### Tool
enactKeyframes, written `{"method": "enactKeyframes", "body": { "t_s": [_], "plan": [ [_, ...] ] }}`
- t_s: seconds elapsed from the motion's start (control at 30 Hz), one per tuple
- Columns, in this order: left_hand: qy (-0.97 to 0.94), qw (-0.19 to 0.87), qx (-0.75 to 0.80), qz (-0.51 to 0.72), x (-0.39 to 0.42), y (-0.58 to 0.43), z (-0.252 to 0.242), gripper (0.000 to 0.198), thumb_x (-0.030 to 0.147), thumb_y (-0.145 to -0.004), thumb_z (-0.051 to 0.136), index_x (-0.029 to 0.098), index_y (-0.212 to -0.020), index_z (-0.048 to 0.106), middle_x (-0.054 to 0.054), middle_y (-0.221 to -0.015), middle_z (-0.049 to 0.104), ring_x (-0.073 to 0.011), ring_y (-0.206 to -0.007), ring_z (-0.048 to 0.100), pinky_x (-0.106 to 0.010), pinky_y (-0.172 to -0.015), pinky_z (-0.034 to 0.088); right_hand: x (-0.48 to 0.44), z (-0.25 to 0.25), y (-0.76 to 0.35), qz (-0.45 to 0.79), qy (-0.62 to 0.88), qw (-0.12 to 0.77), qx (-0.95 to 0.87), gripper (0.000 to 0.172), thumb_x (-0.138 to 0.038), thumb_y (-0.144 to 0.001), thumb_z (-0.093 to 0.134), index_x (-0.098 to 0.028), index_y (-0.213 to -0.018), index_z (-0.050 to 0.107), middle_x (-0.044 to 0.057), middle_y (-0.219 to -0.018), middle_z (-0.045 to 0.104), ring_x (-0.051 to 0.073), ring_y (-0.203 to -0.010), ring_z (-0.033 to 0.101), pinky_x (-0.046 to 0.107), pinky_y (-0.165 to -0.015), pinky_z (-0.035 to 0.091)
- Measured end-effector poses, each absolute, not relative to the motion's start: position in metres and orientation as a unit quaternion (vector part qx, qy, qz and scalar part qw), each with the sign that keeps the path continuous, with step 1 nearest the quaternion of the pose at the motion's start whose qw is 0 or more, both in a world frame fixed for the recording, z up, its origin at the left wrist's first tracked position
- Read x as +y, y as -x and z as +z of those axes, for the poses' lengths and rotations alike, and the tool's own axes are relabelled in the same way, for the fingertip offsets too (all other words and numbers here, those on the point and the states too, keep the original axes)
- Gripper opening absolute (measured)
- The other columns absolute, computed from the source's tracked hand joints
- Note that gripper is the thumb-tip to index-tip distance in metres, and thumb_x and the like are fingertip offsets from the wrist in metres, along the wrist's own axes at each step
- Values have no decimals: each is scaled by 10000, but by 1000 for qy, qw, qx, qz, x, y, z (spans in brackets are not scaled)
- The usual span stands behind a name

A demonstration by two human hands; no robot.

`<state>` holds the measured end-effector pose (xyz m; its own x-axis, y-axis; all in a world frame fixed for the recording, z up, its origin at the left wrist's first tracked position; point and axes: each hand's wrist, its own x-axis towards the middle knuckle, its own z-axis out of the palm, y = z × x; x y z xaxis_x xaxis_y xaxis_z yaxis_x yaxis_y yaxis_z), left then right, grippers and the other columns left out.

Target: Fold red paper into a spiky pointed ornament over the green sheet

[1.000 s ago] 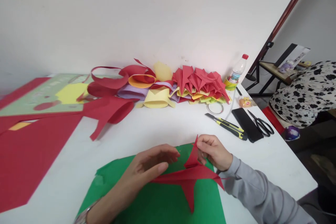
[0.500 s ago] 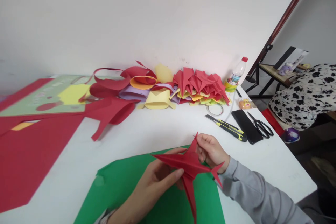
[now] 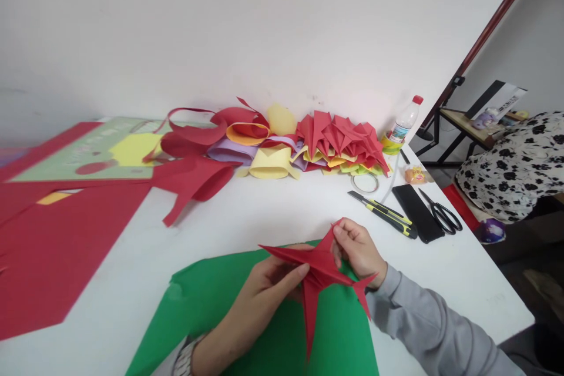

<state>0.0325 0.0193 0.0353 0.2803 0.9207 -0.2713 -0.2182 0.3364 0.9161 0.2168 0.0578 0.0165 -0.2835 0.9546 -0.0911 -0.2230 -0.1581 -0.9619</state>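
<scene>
A red folded paper figure point(image 3: 324, 267) with a pointed nose, two wing-like flaps and a forked tail is held up over a green paper sheet point(image 3: 207, 299). My left hand point(image 3: 268, 288) grips its body from the left, thumb on top and the fingers partly hidden underneath. Between thumb and fingertips, my right hand point(image 3: 359, 247) pinches the tip of the upper flap. The lower flap hangs free above the green sheet, pointing towards me.
Along the wall lie red folded figures point(image 3: 343, 135), curled coloured papers point(image 3: 268, 161) and a bottle point(image 3: 408, 120). To the right are a tape roll point(image 3: 365, 191), utility knife point(image 3: 385, 214), black phone-like slab point(image 3: 416, 211) and scissors point(image 3: 440, 211). Red sheets point(image 3: 66, 247) cover the left. Another person point(image 3: 511, 158) sits beyond.
The figure has tilted slightly, its lower flap swinging to the left and spreading wider. Both hands keep their grip. The whole view has shifted a little.
</scene>
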Motion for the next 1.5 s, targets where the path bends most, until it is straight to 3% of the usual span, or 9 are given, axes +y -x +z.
{"method": "enactKeyframes", "body": {
  "t_s": [0.2,0.27,0.37,0.47,0.57,0.9,1.07,1.23,1.5],
  "plan": [
    [-319,705,421,473,23,-33,44,282,400,-648,827,202,-839,764,-18,-768,778,-184,-661,691,-261,-605,578,60,22,-225,587,431,529,-436,479,-657,-838,540,-183,-902,553,-14,-630,636,85,-387,486,211,-386,338],
    [-286,696,423,506,26,-32,49,252,385,-638,834,188,-772,750,-15,-727,770,-175,-629,683,-246,-567,567,51,31,-229,484,469,586,-449,394,-581,-906,496,-195,-846,549,-21,-607,594,94,-427,474,221,-408,351],
    [-256,677,425,543,30,-30,53,259,371,-630,835,174,-761,731,-27,-730,770,-211,-678,703,-260,-541,565,27,46,-230,220,489,630,-562,343,-378,-987,448,-217,-690,507,-20,-584,528,116,-512,491,253,-495,399],
    [-252,664,431,557,31,-31,53,273,365,-639,829,161,-785,721,-40,-765,774,-241,-728,713,-277,-533,568,1,53,-219,72,355,537,-762,145,-363,-937,557,-227,-895,583,-6,-589,613,153,-514,563,295,-508,448],
    [-258,666,430,552,29,-33,51,265,365,-657,819,162,-792,716,-37,-788,774,-237,-723,713,-277,-533,568,-8,49,-204,0,342,453,-823,258,-433,-951,519,-197,-1039,576,20,-628,674,174,-508,599,307,-474,450],
    [-256,700,393,539,23,-38,51,201,301,-670,814,186,-795,707,-9,-792,744,-197,-721,678,-285,-599,567,2,40,-204,-32,293,413,-862,128,-133,-923,543,-151,-1013,632,75,-741,724,181,-630,668,297,-566,544],
    [-308,690,435,489,19,-38,49,211,284,-590,853,191,-722,717,25,-640,689,-157,-617,611,-267,-590,534,4,40,-205,-6,281,428,-859,195,-99,-920,530,-147,-1085,623,96,-826,742,193,-731,699,305,-648,587],
    [-363,643,479,474,19,-35,41,181,343,-627,821,193,-674,731,-12,-681,727,-202,-693,651,-313,-691,540,4,40,-207,72,297,433,-848,203,-188,-920,554,-148,-1113,600,112,-872,734,201,-757,689,312,-647,586],
    [-385,613,506,470,18,-33,39,193,367,-645,815,222,-736,727,1,-699,745,-206,-723,668,-318,-744,541,5,34,-206,101,320,446,-829,203,-131,-896,546,-169,-1083,612,92,-826,725,198,-740,682,303,-641,576]
  ]
}}
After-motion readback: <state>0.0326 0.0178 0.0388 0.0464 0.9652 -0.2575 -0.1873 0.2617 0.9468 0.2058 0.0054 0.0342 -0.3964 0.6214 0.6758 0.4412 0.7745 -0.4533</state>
